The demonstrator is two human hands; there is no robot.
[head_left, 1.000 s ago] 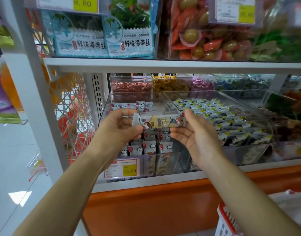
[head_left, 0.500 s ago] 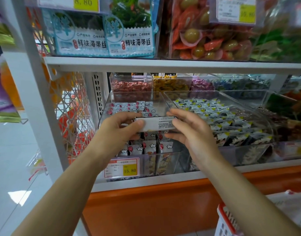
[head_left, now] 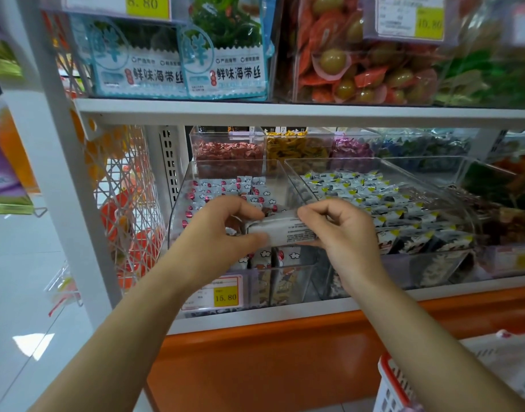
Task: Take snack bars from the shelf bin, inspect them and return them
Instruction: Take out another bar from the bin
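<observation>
1. The snack bar (head_left: 282, 231) was held in front of the largest thing in view, a white shelf (head_left: 285, 113). Its upper board carried blue-and-white seaweed packs (head_left: 225, 63) on the left and a clear box of red and green sweets (head_left: 368, 69) on the right.
2. An orange base panel (head_left: 285, 355) ran under the lower board, with a red-and-white basket (head_left: 389, 385) at the near right corner.
3. A clear shelf bin (head_left: 181, 203) stood at the left of the lower board, filled with white wrapped bars marked with red dots. Just to its right, a second clear bin (head_left: 433, 263) held packets with yellow corners.
4. The left hand (head_left: 213, 233) hovered over the near part of the shelf bin. Its grip pinched the bar's left end, fingers above and thumb below.
5. The right hand (head_left: 341, 230) mirrored it, with its grip pinching the right end and its fingers curled over the top edge.
6. The bar lay roughly level between the two hands, over the bin's stacked bars, with its pale side of small print facing the camera. Whether it touched the bars beneath could not be told.
7. A yellow price tag (head_left: 215, 294) reading 15.80 sat on the bin's near wall, below the left hand.
</observation>
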